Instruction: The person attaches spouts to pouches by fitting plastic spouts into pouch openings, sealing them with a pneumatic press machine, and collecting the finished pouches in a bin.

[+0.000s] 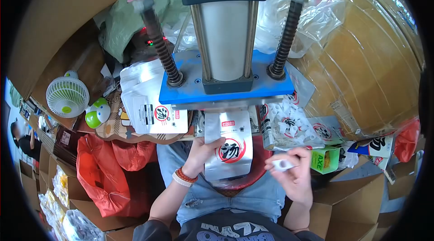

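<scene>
- While left hand (205,153) reaches forward, gripping silver printed pouch (229,162) below blue metal press (183,94),
- right hand (291,175), fingers curled, pinches white plastic tube (282,165);
- gap between hands.

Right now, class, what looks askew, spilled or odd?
The small white tube pieces lie jumbled at odd angles right of the press, as if spilled. The pouch stack left of it looks askew, its edges unevenly fanned.

You wear a dark short-sleeved shirt (235,229) with pale lettering, bottom centre of frame. Your jeans (203,202) are light blue, with a frayed patch. At one wrist: a reddish-brown beaded bracelet (189,176) and a pale band (182,180).
</scene>
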Demonstrator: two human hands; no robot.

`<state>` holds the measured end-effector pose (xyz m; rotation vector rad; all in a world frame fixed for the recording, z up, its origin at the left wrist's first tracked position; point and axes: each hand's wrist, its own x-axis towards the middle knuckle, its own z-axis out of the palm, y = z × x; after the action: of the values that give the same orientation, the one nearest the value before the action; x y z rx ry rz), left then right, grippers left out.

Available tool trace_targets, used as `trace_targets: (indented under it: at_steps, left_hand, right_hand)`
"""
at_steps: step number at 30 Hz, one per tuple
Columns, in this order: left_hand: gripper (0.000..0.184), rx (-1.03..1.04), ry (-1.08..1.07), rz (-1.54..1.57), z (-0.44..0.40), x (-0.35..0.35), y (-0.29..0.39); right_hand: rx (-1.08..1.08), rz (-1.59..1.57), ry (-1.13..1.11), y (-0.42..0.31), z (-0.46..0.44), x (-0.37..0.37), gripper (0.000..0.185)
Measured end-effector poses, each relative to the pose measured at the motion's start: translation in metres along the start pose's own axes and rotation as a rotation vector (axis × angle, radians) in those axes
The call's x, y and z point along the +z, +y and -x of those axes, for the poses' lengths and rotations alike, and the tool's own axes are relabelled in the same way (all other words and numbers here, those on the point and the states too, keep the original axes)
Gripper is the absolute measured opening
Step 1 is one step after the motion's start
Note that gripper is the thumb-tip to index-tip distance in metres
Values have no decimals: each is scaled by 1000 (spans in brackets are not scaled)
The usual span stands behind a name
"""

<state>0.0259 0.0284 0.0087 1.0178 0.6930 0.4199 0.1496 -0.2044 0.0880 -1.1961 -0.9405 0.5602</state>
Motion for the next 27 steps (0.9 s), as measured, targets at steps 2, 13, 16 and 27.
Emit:
trace_targets:
  at_steps: [2,13,16,27]
  left_hand:
    - [26,-27,-5,17,-1,0,1]
    - [70,714,317,-1819,17,-142,14]
    - [23,556,463,-1266,50,-125,20]
    - [22,1131,-22,-1361,141,-26,69]
  right_hand:
    - [136,-125,5,13,9,4,56]
    - [296,-169,-107,50,14,18,33]
    - [-184,492,-17,0,3,32,34]
    - [-786,806,-355,-39,-13,49,35]
